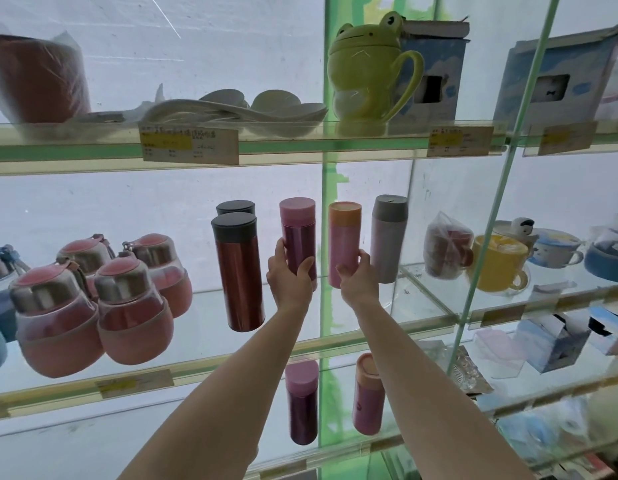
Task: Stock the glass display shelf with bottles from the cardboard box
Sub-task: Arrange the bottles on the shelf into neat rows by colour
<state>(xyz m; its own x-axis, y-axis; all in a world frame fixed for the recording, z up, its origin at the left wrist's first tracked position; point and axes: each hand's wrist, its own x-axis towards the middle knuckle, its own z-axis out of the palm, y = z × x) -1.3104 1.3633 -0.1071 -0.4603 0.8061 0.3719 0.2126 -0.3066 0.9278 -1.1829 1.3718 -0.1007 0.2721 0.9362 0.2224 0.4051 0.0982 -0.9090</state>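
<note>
Nearest, the left hand [289, 271] curls round the lower body of the magenta bottle [298, 237], just right of the tall red flask [239, 271]. Further right, the right hand [357, 273] holds the pink bottle [344, 242] low, both upright on the glass shelf [421, 299].

The single head camera looks forward and slightly upward, close to the glass shelf [231, 362], both arms entering from below.

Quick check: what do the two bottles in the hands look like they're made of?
Magenta bottle: likely coated metal, since its body shows glossy streaked highlights; matte pink cap, probably plastic. Pink bottle: smooth matte body without reflections, so painted metal or plastic; orange cap looks plastic.
</note>
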